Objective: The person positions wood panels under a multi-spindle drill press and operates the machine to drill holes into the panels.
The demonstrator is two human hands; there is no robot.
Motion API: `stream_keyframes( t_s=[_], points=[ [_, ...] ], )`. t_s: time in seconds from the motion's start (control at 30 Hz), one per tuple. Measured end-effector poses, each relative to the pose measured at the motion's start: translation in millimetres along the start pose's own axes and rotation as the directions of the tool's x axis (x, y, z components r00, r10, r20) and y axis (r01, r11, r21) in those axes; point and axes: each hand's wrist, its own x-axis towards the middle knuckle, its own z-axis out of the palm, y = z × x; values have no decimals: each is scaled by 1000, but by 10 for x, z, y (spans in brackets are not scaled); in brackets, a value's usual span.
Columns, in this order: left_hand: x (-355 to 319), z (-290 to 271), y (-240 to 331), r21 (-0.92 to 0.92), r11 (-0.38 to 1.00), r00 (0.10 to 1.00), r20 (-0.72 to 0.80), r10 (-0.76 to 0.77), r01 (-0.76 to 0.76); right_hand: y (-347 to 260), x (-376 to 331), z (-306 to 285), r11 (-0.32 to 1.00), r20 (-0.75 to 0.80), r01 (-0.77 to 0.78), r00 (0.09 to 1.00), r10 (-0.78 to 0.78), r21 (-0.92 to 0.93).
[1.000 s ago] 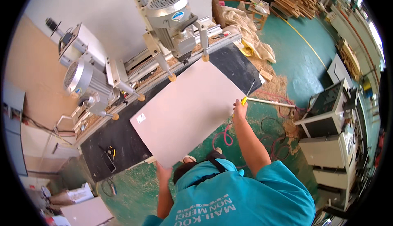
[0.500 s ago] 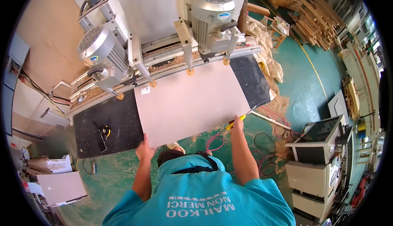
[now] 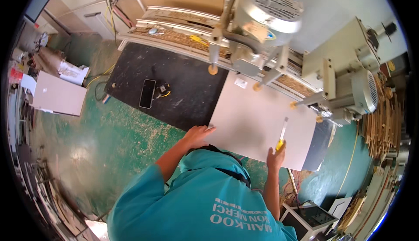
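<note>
A pale, pinkish-beige flat panel (image 3: 255,119) lies on the black worktop (image 3: 174,79), with a small white label (image 3: 240,82) near its far-left corner. My left hand (image 3: 197,137) rests at the panel's near-left corner, its fingers stretched out along the edge. Closed around the yellow handle of a utility knife (image 3: 280,141), my right hand (image 3: 276,156) is by the panel's near edge. The knife's long, flat metal blade points away from me over the panel. To the left on the worktop are a black phone (image 3: 147,94) and a black-and-yellow tape measure (image 3: 163,90).
A drilling machine's grey motors (image 3: 273,12) overhang the panel's far side, with round pads (image 3: 212,69) on rods close above it. Sawdust and a yellow tool (image 3: 199,40) lie on the machine bed. Stacked timber (image 3: 383,119) stands at right.
My view has swung left, bringing the worktop's left part nearer the middle. The knife has turned from pointing right to pointing away over the panel. My left hand stays at the corner.
</note>
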Motion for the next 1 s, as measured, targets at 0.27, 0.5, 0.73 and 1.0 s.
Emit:
stream_keyframes(
  t_s=[0.27, 0.5, 0.73, 1.0],
  points=[
    [85, -831, -1369, 44, 685, 467, -763, -447, 727, -895, 90, 719, 936, 407, 243, 905, -123, -257],
    [423, -756, -1873, -118, 741, 482, -691, -540, 661, -931, 360, 313, 922, 435, 331, 873, -220, -199],
    [644, -633, -24, -974, 225, 723, -135, -678, 29, -1175, 615, 74, 907, 433, 363, 797, -421, 213],
    [907, -55, 1658, -953, -273, 957, -55, -285, -136, -1135, 702, 92, 733, 383, 396, 661, -646, 553]
  ],
)
